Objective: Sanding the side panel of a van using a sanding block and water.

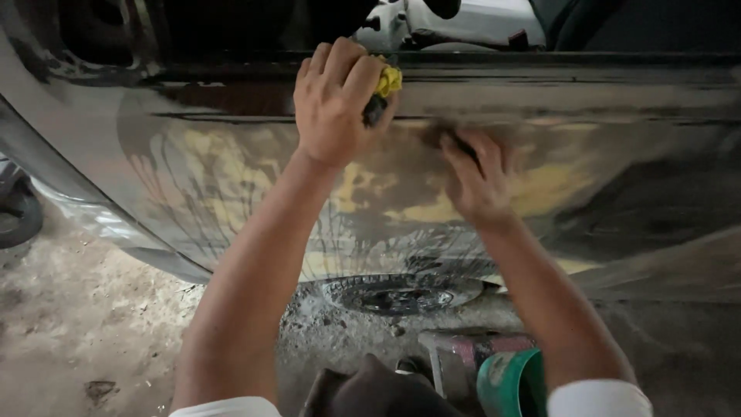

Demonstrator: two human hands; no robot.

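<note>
- Left hand [333, 104] up high on the car door panel [633, 193], fingers [340, 62] curled tight round a yellow wad [390, 79], cloth or sponge, hard to tell which, pressed to the panel just under the dark window ledge [540, 66]
- Dark bit poking out below the yellow, right beside the thumb, touching the metal
- Right hand [478, 181] lower and to the right of the left fingers, flat against the panel, blurred; fingers spread narrow over a dark sheet or pad [451, 140], only its top edge peeking out above the fingertips
- Both hands near each other, not touching
- Under and between the two sets of fingers: patchy sanded area [417, 208], yellowish and grey, dark wet streaks running down from it
- Well below the hands, a puddle of dark water [401, 296] on the gritty floor [85, 324]
- Lower still, beside the right forearm, a green bucket [509, 382], rim only partly in view
- Far left of the left fingers, a slice of black tyre [19, 216]
</note>
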